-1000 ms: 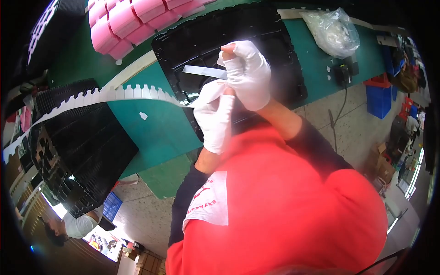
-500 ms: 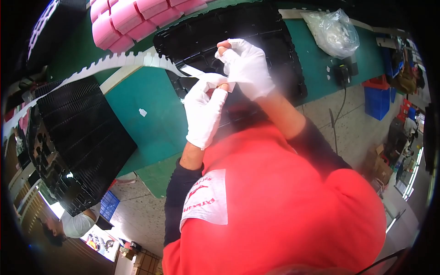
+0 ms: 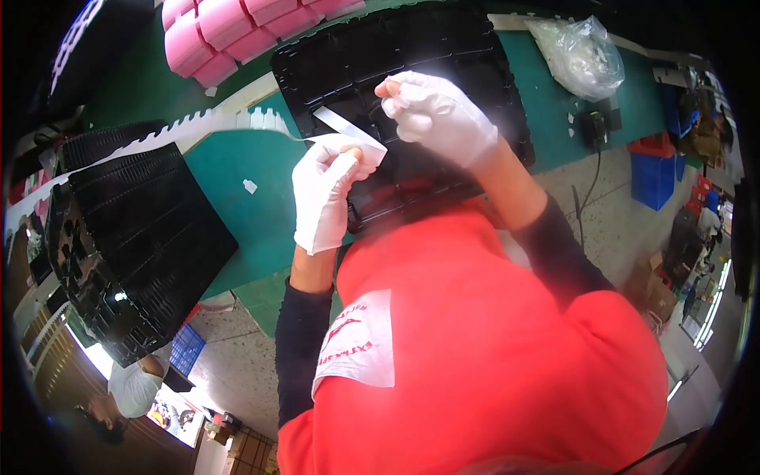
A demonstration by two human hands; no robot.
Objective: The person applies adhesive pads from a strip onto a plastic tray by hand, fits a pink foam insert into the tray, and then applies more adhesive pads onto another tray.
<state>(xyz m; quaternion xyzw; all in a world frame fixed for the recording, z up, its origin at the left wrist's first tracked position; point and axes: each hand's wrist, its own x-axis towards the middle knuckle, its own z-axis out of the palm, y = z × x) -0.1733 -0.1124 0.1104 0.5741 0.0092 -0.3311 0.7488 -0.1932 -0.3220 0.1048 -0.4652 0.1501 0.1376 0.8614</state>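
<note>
In my left hand (image 3: 323, 194), in a white fabric glove with bare fingertips, thumb and fingers pinched a long white notched strip (image 3: 214, 121), just over the left part of the rectangular black plastic tray (image 3: 475, 47). From that grip the strip ran out past the tray's left edge, arching above the green tabletop (image 3: 245, 150) and past the stack of ribbed black plastic trays (image 3: 158, 229) to the left. A narrow flat white length (image 3: 339, 124) slanted across the tray beside my pinch; whether it belonged to the same strip, I couldn't tell. My right hand (image 3: 447, 119), gloved alike, hung above the tray's middle, apart from the left, its fingers curled inward; I couldn't tell whether the tips met or gripped anything. Beyond the tray's far left corner sat pink blocks (image 3: 229, 32); off its left edge lay a small white tag-shaped piece (image 3: 249, 186), and off its right edge a clear crumpled plastic bag (image 3: 582, 59).
</note>
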